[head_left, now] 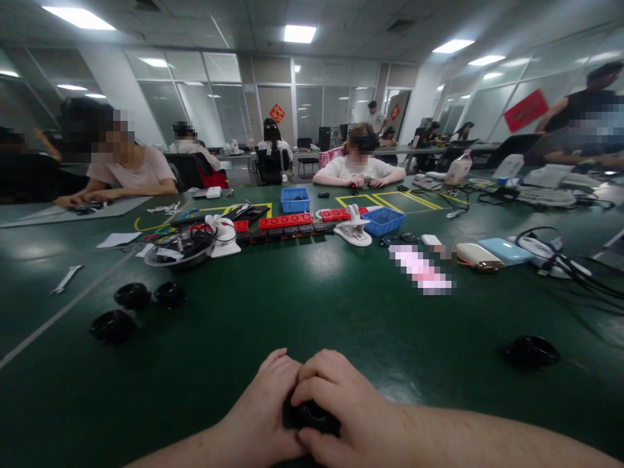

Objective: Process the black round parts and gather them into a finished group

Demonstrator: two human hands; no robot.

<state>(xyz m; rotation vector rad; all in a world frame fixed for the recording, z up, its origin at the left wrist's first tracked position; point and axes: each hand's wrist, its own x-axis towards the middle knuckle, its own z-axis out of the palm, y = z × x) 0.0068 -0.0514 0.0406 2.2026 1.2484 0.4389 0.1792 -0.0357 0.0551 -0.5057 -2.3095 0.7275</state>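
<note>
My left hand (266, 409) and my right hand (341, 406) meet at the near edge of the green table (302, 305). Both are curled around one small black round part (312, 416), which shows only between the fingers. Three similar black round parts (131, 296) lie in a group at the left. Another black round part (531, 351) lies alone at the right.
A clear bowl of parts (178, 250), red and black power strips (285, 224), blue bins (295, 199) and white clamps (353, 227) cross the table's middle. A small wrench (65, 279) lies left. Phones, power banks and cables (560, 260) lie right. Several people sit along the far side.
</note>
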